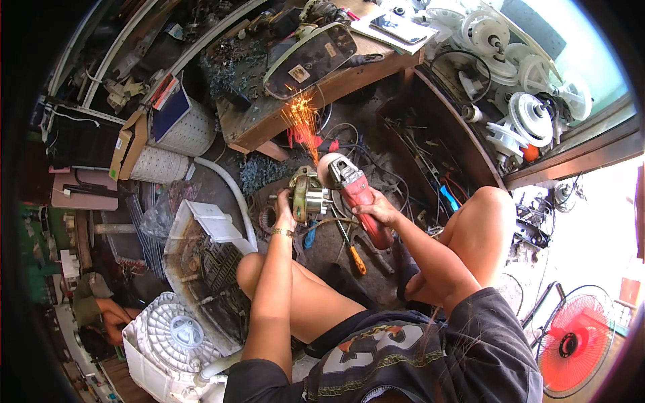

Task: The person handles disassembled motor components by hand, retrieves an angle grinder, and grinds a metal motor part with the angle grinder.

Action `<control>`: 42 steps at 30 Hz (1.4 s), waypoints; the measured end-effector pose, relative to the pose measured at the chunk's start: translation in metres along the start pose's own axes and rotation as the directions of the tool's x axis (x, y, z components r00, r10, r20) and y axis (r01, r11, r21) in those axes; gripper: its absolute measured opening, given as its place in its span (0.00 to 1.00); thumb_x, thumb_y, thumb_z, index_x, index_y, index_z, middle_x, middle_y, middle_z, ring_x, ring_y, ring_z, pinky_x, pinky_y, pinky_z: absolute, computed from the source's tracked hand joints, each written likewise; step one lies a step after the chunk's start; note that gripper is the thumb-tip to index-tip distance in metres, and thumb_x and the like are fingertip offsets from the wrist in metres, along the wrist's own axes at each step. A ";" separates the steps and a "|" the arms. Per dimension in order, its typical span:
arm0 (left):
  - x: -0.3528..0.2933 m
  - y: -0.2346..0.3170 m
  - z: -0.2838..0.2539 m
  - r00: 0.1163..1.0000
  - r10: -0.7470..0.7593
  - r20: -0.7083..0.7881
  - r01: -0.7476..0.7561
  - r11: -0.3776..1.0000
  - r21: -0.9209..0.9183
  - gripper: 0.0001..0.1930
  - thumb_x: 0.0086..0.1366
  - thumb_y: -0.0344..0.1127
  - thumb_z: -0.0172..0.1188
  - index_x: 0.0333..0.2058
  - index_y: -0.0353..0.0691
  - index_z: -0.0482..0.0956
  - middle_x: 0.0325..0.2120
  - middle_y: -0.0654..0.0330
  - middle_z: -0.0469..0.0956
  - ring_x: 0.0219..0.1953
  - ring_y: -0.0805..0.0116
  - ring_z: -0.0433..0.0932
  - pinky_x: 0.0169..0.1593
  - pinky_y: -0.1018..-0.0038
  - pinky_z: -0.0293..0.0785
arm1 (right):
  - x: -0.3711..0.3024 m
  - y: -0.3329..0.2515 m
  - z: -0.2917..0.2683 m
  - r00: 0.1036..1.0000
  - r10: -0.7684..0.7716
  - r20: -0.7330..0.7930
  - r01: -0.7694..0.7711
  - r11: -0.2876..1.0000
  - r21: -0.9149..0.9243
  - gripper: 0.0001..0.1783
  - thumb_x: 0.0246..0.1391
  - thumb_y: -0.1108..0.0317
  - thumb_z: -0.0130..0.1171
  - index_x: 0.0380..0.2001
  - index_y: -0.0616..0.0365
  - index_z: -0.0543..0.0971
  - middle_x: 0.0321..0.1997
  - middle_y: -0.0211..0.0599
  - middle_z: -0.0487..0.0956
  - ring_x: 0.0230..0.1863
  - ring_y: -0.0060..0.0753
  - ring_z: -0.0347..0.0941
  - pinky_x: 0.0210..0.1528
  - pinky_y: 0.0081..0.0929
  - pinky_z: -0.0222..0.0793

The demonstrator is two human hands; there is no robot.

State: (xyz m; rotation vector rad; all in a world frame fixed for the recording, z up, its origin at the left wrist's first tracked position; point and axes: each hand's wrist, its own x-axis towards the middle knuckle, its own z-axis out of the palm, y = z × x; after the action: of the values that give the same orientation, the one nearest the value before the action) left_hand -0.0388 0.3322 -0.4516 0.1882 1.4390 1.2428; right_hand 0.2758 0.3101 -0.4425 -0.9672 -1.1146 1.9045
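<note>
At the centre of the frame, the left hand (285, 209) is closed around the side of a round, silver-and-olive metal motor-like part (310, 199). The right hand (380, 209) wraps firmly around the body of a red, long-bodied angle grinder (361, 196), whose disc meets or nearly meets the part's upper edge. If the part twists in that lone grip, the disc could skip toward the bare fingers. Orange sparks (302, 126) spray toward the brown wooden bench (383, 69) and could scorch clutter there. The left fingertips are hidden behind the part; the exact cutting contact is too small to make out.
</note>
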 end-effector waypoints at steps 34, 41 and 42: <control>-0.004 0.003 -0.015 0.996 -0.066 0.052 0.068 0.997 -0.041 0.13 0.63 0.43 0.54 0.38 0.41 0.79 0.31 0.58 0.80 0.34 0.61 0.81 0.40 0.64 0.81 | 0.007 -0.001 0.003 1.000 0.010 0.003 -0.010 1.000 -0.001 0.41 0.40 0.63 0.76 0.60 0.58 0.73 0.55 0.34 0.78 0.56 0.30 0.72 0.63 0.30 0.65; -0.024 -0.038 0.002 0.890 -0.140 0.434 0.277 0.922 -0.271 0.28 0.71 0.58 0.42 0.55 0.45 0.77 0.53 0.54 0.79 0.54 0.53 0.78 0.56 0.50 0.77 | 0.009 -0.033 -0.020 0.976 -0.080 -0.204 0.097 0.992 0.074 0.36 0.43 0.68 0.73 0.57 0.56 0.72 0.45 0.33 0.79 0.42 0.26 0.75 0.44 0.28 0.75; -0.024 -0.053 0.017 0.859 -0.137 0.493 0.325 0.891 -0.318 0.29 0.71 0.59 0.40 0.57 0.46 0.76 0.54 0.56 0.78 0.56 0.53 0.77 0.58 0.48 0.74 | 0.005 -0.037 -0.031 0.982 0.021 -0.187 0.004 0.991 0.134 0.35 0.44 0.68 0.73 0.57 0.56 0.72 0.45 0.32 0.79 0.43 0.25 0.75 0.45 0.28 0.74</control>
State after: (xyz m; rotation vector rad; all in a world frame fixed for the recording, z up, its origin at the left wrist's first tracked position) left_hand 0.0102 0.3022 -0.4719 0.0231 0.7547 1.1580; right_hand 0.3077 0.3400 -0.4207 -1.0537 -0.8634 1.8260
